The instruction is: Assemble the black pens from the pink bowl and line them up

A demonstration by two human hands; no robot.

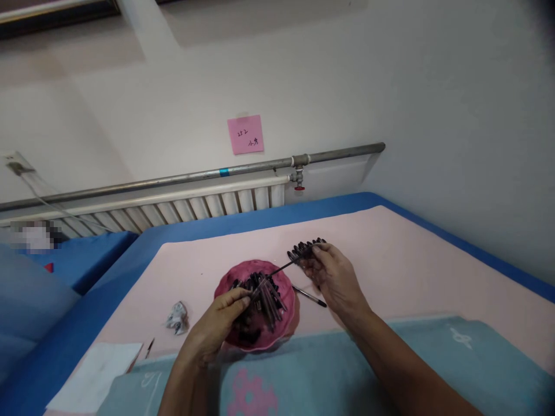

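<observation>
My left hand (228,315) is over a pink scalloped bowl (284,323), pinching a clear pen barrel (260,286). A thin dark pen refill (284,267) runs up and right from that barrel to my right hand (336,274), whose fingers are closed on its far end. How far the refill sits inside the barrel is too small to tell. Several dark and clear pen parts (271,303) lie heaped in the bowl. Just behind my right fingers is a row of dark-capped pens (299,249). One more pen (310,296) lies between bowl and right wrist.
A crumpled wrapper (177,318), a white sheet (97,370) and a small dark stick (150,348) lie left on the pink table cover (173,271). A teal cloth (312,370) covers the near edge. Behind stand a radiator (208,206) and a metal pipe (260,167).
</observation>
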